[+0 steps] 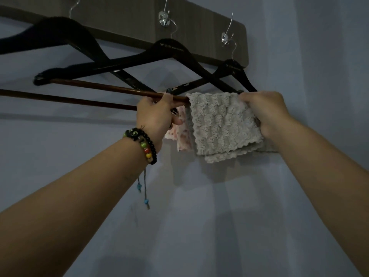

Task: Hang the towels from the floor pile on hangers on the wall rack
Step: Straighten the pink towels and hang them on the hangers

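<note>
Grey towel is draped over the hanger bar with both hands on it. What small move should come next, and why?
Probably slide the grey towel left along the bar to centre it. It hangs folded over the bar's right end, bunched against the hanger's corner under the right hand, while the left hand holds the bar beside it. A patterned towel hangs just behind, so keep them apart.

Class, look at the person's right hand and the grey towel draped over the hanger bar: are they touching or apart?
Touching. The head view shows the right hand closed over the grey towel's upper right edge, where it folds over the hanger bar.
</note>
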Demonstrator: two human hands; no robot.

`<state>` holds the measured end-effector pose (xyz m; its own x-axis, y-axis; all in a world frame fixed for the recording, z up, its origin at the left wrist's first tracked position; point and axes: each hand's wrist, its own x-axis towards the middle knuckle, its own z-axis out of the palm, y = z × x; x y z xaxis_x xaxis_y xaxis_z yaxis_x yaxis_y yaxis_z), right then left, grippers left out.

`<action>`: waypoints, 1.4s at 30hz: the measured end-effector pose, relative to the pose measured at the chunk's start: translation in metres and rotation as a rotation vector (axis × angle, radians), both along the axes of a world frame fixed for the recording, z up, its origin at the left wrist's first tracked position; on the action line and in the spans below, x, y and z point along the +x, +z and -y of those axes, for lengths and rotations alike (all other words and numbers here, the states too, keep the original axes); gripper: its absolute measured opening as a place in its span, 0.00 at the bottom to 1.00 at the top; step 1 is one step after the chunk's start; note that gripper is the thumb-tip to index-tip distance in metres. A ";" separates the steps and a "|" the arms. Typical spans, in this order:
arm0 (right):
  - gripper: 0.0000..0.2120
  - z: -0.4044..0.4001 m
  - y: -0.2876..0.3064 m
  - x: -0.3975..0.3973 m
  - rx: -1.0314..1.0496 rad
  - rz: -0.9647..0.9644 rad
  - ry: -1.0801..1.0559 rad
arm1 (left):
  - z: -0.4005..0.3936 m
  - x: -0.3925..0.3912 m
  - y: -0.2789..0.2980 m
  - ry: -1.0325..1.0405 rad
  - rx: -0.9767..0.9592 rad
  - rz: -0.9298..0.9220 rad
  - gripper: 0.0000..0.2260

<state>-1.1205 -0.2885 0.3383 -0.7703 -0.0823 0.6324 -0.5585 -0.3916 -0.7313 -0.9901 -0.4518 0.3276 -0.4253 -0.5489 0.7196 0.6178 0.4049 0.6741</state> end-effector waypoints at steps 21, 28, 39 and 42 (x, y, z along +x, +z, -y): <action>0.16 0.027 0.002 -0.021 0.548 -0.996 -0.651 | -0.018 0.007 0.002 0.025 0.049 0.013 0.09; 0.14 0.025 -0.006 -0.023 0.496 -1.045 -0.619 | -0.024 0.006 0.000 0.042 0.070 0.054 0.11; 0.18 0.009 -0.026 0.016 0.590 -0.975 -0.487 | -0.037 0.057 -0.027 0.162 0.020 0.270 0.16; 0.19 0.001 -0.029 0.044 0.624 -0.995 -0.437 | -0.041 0.085 -0.028 0.217 -0.034 0.291 0.14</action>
<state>-1.0765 -0.2899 0.3091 -0.0202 -0.4350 0.9002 -0.9701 0.2262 0.0875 -0.9049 -0.4109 0.2993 -0.4913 -0.6268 0.6048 0.2988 0.5309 0.7930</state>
